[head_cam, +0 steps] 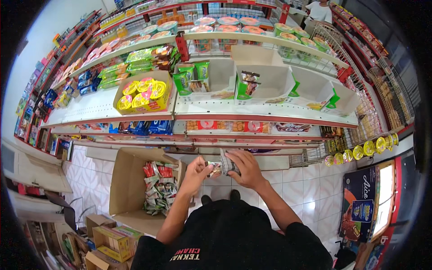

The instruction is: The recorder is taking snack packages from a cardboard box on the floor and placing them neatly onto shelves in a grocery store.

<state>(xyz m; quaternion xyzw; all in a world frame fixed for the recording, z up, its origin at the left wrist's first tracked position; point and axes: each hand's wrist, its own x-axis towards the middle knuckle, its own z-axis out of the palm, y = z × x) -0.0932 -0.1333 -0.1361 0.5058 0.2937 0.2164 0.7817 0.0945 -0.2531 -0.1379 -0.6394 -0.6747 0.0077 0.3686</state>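
Observation:
In front of my body, my left hand pinches a small snack packet between thumb and fingers. A bunched grey patterned cloth is in my right hand, against the packet's right side. To the left of my hands stands a large open cardboard carton, with many small snack packets in red, white and green wrappers inside. Beyond my hands, on the white shelf, are open display boxes. Upright packets stand in a green-and-white box and in the white box beside it.
A yellow box of round cups sits on the shelf's left, near green biscuit packs. Instant noodle cups line the level above. Smaller cartons are stacked at lower left. A person is at the far right.

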